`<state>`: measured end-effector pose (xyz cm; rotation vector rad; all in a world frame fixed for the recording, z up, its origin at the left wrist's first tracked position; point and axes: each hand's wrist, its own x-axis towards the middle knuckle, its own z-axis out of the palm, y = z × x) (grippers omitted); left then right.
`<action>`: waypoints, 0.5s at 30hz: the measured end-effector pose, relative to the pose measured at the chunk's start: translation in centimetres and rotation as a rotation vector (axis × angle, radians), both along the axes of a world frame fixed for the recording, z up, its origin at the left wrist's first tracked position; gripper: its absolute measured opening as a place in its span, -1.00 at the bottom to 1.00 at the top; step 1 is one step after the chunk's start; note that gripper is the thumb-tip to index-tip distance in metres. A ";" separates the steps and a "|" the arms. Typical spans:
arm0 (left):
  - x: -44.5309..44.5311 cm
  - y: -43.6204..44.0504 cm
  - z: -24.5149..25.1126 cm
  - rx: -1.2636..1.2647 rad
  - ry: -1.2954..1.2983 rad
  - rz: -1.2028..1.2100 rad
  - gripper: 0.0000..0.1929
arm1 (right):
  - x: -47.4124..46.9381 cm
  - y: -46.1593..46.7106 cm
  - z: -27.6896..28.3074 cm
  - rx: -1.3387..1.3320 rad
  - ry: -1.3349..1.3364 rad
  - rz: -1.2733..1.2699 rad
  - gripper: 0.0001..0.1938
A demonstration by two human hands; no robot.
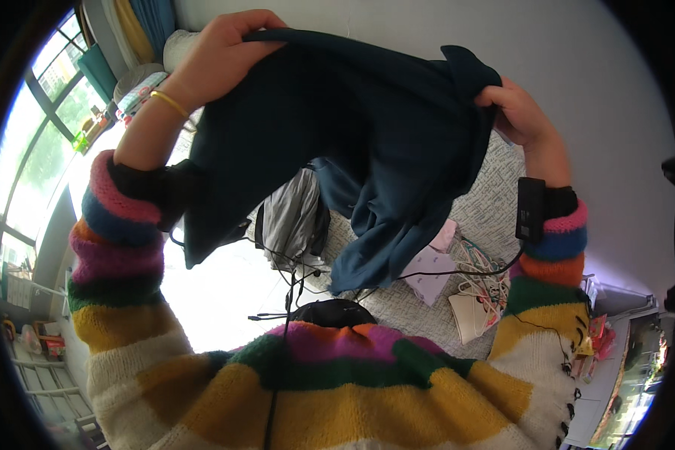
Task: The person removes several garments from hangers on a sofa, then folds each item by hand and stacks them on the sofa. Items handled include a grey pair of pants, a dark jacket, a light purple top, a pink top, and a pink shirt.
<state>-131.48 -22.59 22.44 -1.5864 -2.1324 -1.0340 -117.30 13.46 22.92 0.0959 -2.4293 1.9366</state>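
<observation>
A dark blue cloth garment (337, 112) is held up and spread between my two hands, its lower part hanging in folds. My left hand (230, 56), with a yellow bracelet at the wrist, pinches its upper left edge. At the upper right, my right hand (514, 109) grips a corner, with a flap of the cloth folded over beside the fingers. Below and behind the garment, a grey garment (289, 219) lies on the patterned bedspread (484, 185). What the raised cloth covers is hidden.
Several hangers (478, 270) lie in a tangle on the bed, near a light purple cloth (427, 275) and a cream-coloured flat item (472, 315). Black cables (292, 281) run from my wrist devices across my front. Windows (39, 129) are at the left, a wall (585, 101) at the right.
</observation>
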 end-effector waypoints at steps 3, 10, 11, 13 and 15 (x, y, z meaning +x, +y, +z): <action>1.4 -0.2 0.8 -0.183 0.177 0.329 -0.78 | 0.1 -0.7 -1.6 -0.345 -0.004 0.082 -0.76; 8.4 6.6 -3.8 -0.055 0.015 -0.001 -0.37 | -2.2 -7.1 -2.5 -0.662 -0.004 0.418 -0.68; 8.7 7.2 -3.7 -0.095 -0.180 0.087 -0.39 | -2.3 -7.5 -2.7 -0.647 0.032 0.437 -0.65; 8.3 7.7 -2.7 0.080 -0.174 0.166 -0.64 | -2.0 -7.6 -3.6 -0.450 0.133 0.236 -0.61; 7.2 6.9 -0.3 0.084 -0.319 0.135 -0.67 | -1.1 -7.3 -5.0 -0.216 0.194 0.093 -0.52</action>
